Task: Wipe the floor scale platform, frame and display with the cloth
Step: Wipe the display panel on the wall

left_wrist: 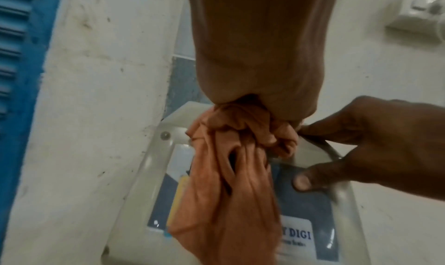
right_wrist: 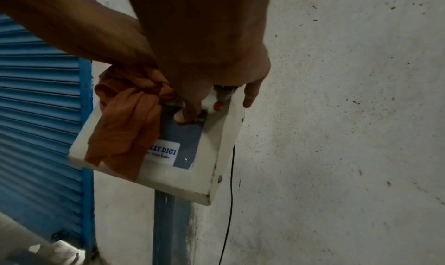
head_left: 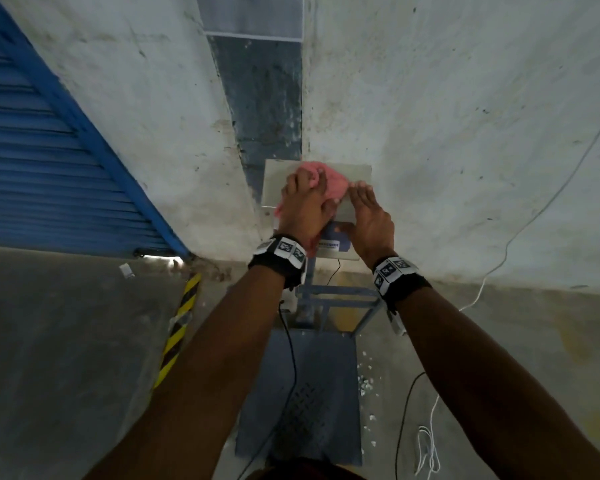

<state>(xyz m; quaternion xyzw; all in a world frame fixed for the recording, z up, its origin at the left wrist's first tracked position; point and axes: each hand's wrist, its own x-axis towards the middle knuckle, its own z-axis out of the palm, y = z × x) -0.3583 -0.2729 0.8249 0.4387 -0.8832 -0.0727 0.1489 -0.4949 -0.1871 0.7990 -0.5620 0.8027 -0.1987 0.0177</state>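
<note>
Against whitewashed wall (head_left: 430,98), left hand (head_left: 303,209) clutches bunched cloth (head_left: 329,183) on display (right_wrist: 183,136); right hand (head_left: 369,220) pinches its edge.

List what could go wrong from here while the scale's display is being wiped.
1. The right hand grips the display with its thumb near a red button; a slip might press it.
2. The cloth, bunched in the left hand, hangs loose over the display face and may snag a corner.
3. A black cable hangs just below the display; a wide wipe could tug it.
</note>
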